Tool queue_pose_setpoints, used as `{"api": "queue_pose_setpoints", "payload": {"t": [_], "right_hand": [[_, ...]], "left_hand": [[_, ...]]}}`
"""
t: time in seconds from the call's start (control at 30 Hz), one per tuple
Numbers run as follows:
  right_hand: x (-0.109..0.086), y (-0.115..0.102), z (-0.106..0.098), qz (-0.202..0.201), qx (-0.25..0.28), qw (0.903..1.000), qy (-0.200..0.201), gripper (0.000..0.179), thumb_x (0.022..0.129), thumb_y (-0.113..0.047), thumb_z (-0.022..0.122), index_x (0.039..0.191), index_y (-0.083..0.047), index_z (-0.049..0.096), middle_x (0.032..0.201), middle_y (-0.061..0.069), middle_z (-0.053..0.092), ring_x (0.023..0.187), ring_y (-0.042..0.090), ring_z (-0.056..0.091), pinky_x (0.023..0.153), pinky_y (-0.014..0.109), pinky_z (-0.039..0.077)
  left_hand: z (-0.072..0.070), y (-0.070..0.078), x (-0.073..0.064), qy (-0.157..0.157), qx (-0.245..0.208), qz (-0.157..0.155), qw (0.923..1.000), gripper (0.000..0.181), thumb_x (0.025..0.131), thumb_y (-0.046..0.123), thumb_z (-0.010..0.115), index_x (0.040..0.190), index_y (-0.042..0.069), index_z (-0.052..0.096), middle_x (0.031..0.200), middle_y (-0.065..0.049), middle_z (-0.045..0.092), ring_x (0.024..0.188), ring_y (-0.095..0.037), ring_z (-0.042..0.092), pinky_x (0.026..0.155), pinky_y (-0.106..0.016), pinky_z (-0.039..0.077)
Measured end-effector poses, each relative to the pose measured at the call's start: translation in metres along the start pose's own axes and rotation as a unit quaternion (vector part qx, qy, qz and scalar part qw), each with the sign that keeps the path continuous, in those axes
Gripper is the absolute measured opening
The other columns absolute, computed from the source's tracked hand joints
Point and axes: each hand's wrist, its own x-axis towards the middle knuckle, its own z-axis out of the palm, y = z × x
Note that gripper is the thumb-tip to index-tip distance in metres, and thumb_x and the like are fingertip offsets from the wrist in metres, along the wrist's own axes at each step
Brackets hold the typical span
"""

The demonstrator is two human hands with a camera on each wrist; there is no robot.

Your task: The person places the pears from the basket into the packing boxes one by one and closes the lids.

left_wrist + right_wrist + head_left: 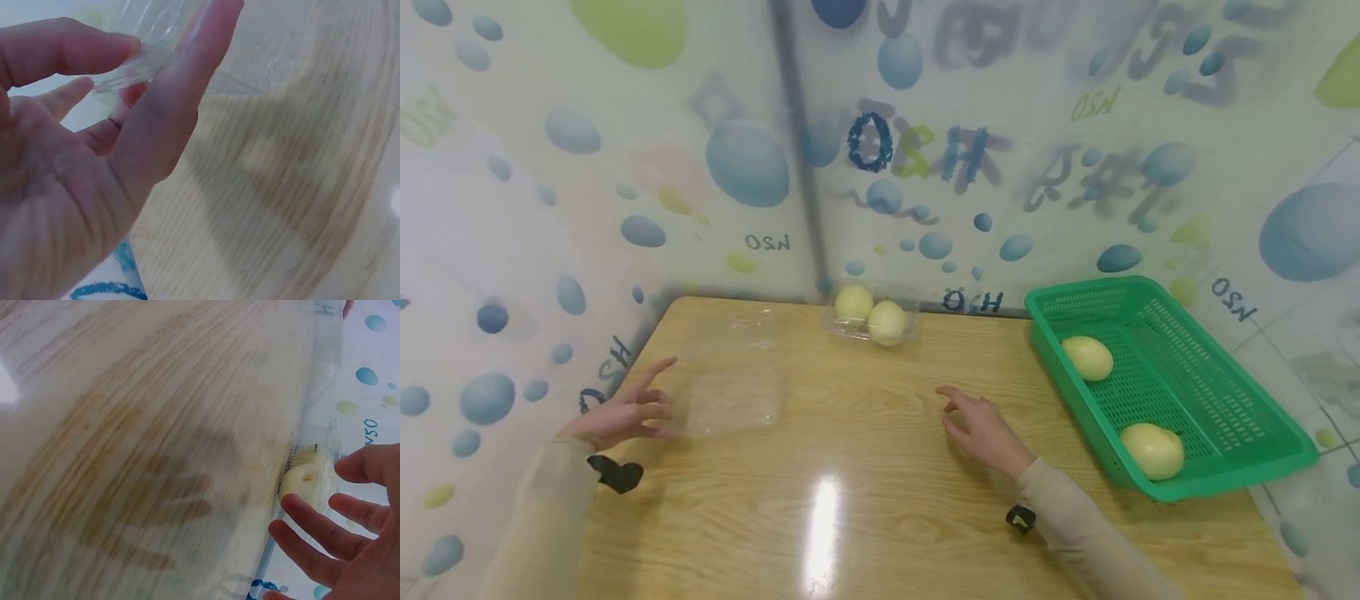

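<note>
Where the left hand point(623, 417) nears the clear box point(733, 400), a light touch should serve

Because thin plastic looks likely to flex, the step in hand, which I judge to be handling the two-part clear box near the left edge of the worktop point(910, 525), calls for gentle fingers. Nearer of the two, the right hand point(985, 429) hovers over the middle of the worktop, its fingers loosely bent and parted, holding nothing. It could usefully brace the box's right side, so that one-sided pressure does not slide it. At the box's left side, the left hand is loosely spread, thumb apart from the fingers; plastic shows between them in the left wrist view, but whether the fingertips bear on it I cannot tell. Pressing low on the rim ought to hold the near half flat, while the far half point(730, 332), toward the worktop's far-left corner, is best taken by its edge.

Counted from near to far: one green basket point(1236, 477) along the right edge, carrying two pale yellow fruits, the front fruit point(1152, 452) by its near-left corner and the back fruit point(1087, 358) beside its left wall; two hands; one two-part box, no fruit visible in either half; one filled box point(852, 335) at the far edge, with two more, a right-hand fruit point(887, 322) and a left-hand fruit point(853, 304). That makes four fruits, two boxes, one basket.
</note>
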Motion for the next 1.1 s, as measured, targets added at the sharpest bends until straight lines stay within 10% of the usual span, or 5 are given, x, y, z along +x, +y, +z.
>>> {"api": "queue_pose_setpoints", "payload": {"t": [0.73, 1.1], "right_hand": [[-0.01, 0.004, -0.01, -0.005, 0.0, 1.0, 0.0, 0.044, 0.088, -0.002, 0.064, 0.13, 0.002, 0.052, 0.097, 0.015, 0.069, 0.076, 0.023, 0.061, 0.07, 0.042, 0.051], [-0.015, 0.007, -0.018, 0.033, 0.029, 0.9986, -0.031, 0.045, 0.091, -0.003, 0.063, 0.134, 0.0, 0.05, 0.102, 0.015, 0.067, 0.064, 0.007, 0.053, 0.054, 0.024, 0.046]], "left_hand": [[0.021, 0.0, 0.016, -0.127, 0.017, -0.079, 0.9886, 0.1, 0.093, -0.008, 0.051, 0.15, 0.045, -0.012, 0.095, -0.008, 0.055, 0.089, -0.02, 0.059, 0.083, -0.052, 0.053], [0.026, 0.005, 0.029, -0.116, 0.075, -0.066, 0.9882, 0.069, 0.094, -0.004, 0.053, 0.149, 0.015, 0.016, 0.095, -0.013, 0.054, 0.092, -0.033, 0.059, 0.081, -0.056, 0.052]]}}
